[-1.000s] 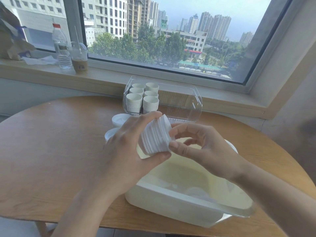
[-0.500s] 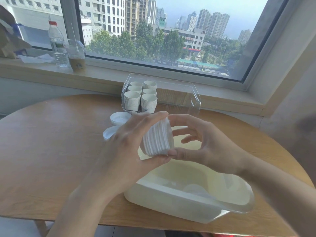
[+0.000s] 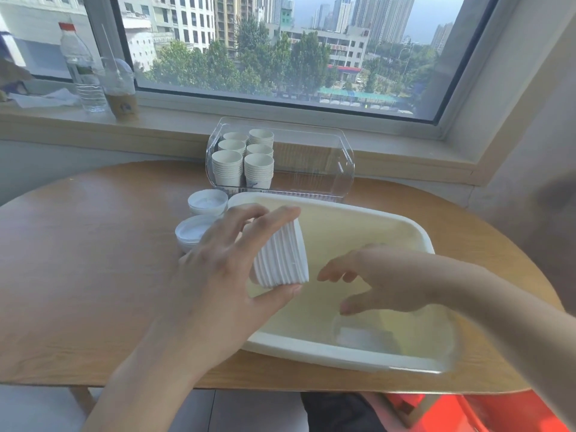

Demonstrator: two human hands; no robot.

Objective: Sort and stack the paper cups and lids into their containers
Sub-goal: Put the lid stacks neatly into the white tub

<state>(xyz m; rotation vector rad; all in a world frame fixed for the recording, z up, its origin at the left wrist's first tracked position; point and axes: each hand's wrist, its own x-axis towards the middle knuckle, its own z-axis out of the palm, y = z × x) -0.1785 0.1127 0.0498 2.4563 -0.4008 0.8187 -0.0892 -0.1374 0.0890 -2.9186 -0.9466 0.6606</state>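
Note:
My left hand (image 3: 224, 272) grips a stack of white lids (image 3: 280, 254), held on its side above the left part of a white basin (image 3: 417, 232). My right hand (image 3: 374, 275) hovers over the basin with fingers spread and relaxed, holding nothing, a short gap from the stack. A faint clear lid (image 3: 355, 332) lies in the basin's near right corner. Behind the basin stands a clear container (image 3: 327, 160) with several stacks of white paper cups (image 3: 243, 163) in its left half. Two piles of lids (image 3: 199, 226) sit on the table left of the basin.
The round wooden table (image 3: 78, 260) ends at a near edge below the basin. On the windowsill stand a water bottle (image 3: 82, 70) and a plastic drink cup (image 3: 120, 88). A red seat (image 3: 467, 413) shows under the table.
My right hand has let go of the lid stack and dropped toward the basin. My left hand keeps the stack and has tilted it slightly.

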